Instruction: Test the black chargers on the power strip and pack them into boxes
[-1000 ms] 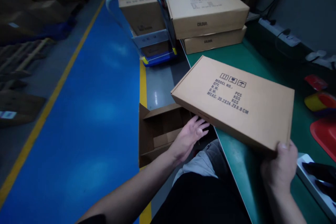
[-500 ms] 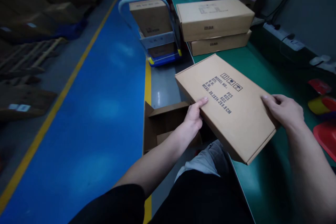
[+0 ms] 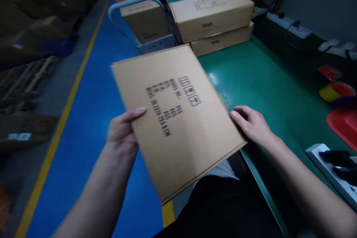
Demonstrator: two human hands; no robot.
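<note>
A flat, closed cardboard box with printed shipping marks is held tilted in front of me, partly over the edge of the green workbench. On its left side, my left hand grips the edge, thumb on top and the fingers underneath hidden. At the right edge, my right hand is curled with its thumb against the box; its other fingertips are mostly out of sight.
Two cardboard boxes are stacked farther along the bench. A hand trolley carrying cartons stands beside it. Power strips, a red tray and a yellow-and-red item lie at right. A yellow line borders the blue floor.
The box has moved left and come closer, turning so its top faces me more. Both hands moved left with it, the right thumb shifting to the edge. The open carton below is now covered.
</note>
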